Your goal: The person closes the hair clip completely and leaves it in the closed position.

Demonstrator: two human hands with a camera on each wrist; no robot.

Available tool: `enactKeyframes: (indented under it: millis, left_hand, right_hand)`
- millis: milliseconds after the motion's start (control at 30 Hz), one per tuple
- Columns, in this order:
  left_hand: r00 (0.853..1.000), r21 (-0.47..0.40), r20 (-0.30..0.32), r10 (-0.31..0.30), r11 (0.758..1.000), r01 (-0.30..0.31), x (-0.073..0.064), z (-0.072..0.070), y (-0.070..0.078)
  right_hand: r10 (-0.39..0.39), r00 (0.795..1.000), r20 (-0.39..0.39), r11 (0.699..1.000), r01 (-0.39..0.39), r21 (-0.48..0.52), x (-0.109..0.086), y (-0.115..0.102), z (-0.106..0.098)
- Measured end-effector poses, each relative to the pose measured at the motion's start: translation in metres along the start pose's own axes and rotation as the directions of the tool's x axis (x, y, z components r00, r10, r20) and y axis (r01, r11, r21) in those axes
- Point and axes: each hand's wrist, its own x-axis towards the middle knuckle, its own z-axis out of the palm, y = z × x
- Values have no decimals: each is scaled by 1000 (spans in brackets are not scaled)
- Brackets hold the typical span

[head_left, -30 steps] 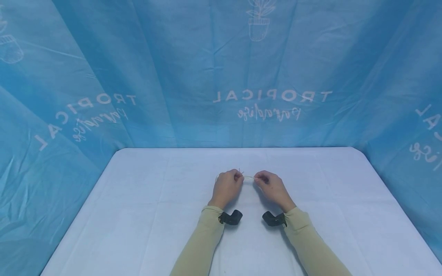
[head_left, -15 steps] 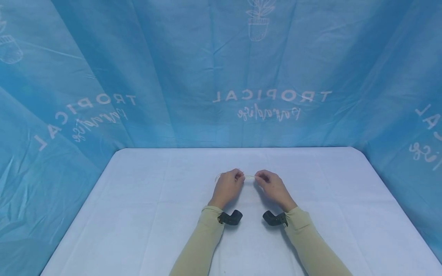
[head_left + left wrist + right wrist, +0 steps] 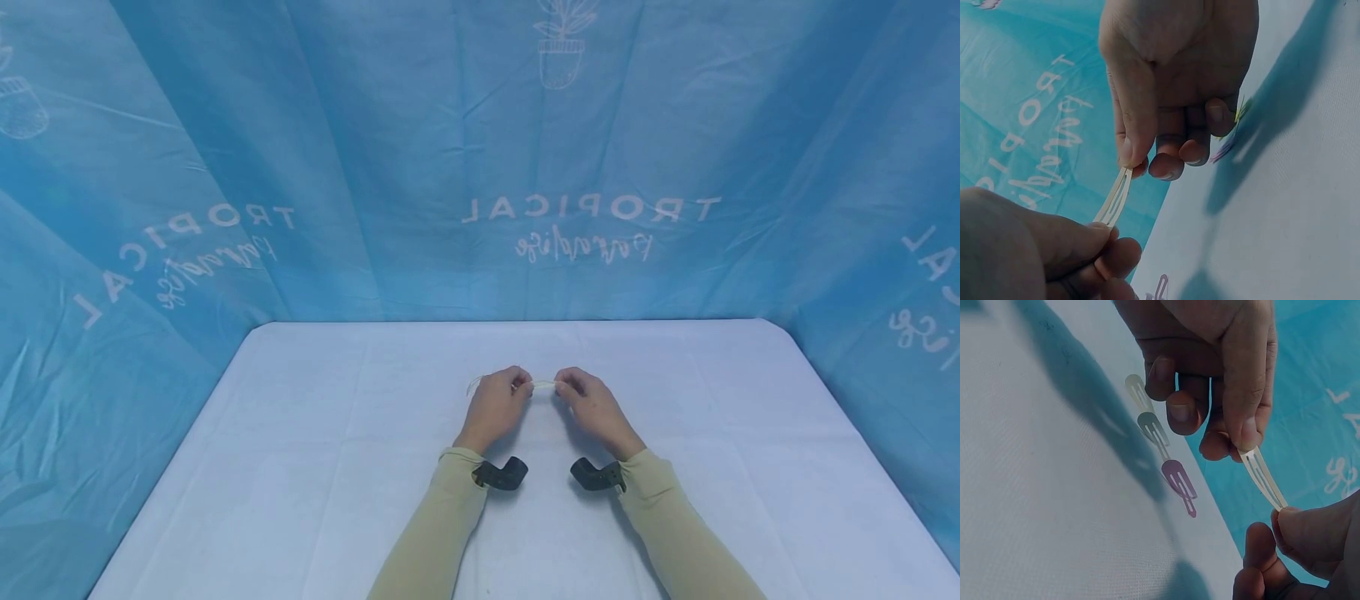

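Note:
A pale cream snap hair clip (image 3: 1110,198) spans the gap between both hands, above the white table. My left hand (image 3: 493,406) pinches one end between thumb and index finger. My right hand (image 3: 594,410) pinches the other end the same way. Its narrow slots show in the right wrist view, where the clip (image 3: 1265,478) looks slightly bowed. Beyond the right hand's loosely curled fingers, against the white cloth, are a pale yellow clip (image 3: 1137,391), a grey-green clip (image 3: 1152,430) and a purple clip (image 3: 1179,478). The head view does not show these three.
Thin yellow and purple strands (image 3: 1225,140) show behind the left hand's smaller fingers, mostly hidden. Pale thin strands (image 3: 472,385) stick out left of that hand in the head view. White cloth covers the table (image 3: 337,500). A blue printed curtain (image 3: 420,167) surrounds its back and sides.
Both hands have shifted very slightly to the right, still pinching the cream clip. Thin strands that stood above the left fingertips are out of sight now.

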Motion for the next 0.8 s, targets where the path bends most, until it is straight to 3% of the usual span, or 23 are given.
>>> enactKeyframes:
  millis: [533, 800]
  left_hand:
    - [999, -72, 11, -40, 997, 40, -2, -2, 4]
    - [998, -93, 17, -63, 994, 65, -1, 0, 3]
  right_hand:
    - [51, 998, 37, 993, -55, 100, -1, -1, 0]
    - [51, 998, 36, 994, -55, 93, 0, -1, 0]
